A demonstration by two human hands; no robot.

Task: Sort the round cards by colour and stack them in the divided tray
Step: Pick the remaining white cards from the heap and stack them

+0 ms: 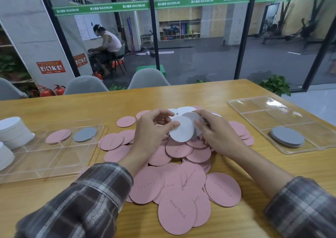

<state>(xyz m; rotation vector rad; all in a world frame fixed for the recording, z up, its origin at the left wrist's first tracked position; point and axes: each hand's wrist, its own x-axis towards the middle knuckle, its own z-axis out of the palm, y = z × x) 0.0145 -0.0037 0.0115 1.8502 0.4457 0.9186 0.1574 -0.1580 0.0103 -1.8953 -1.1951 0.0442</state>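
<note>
Currently: white card [181,129] with a grey card [195,118] behind it, held above the pink pile [179,183] on the counter [200,92], left hand [151,128] and right hand [213,130] fingers pinched on their edges. Advisable: slide apart by thumb, avoid bending. Left tray [54,165]: pink, grey cards. Right tray [254,107]: grey stack [287,136].

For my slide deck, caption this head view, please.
Both hands hold white cards above scattered pink cards.
</note>
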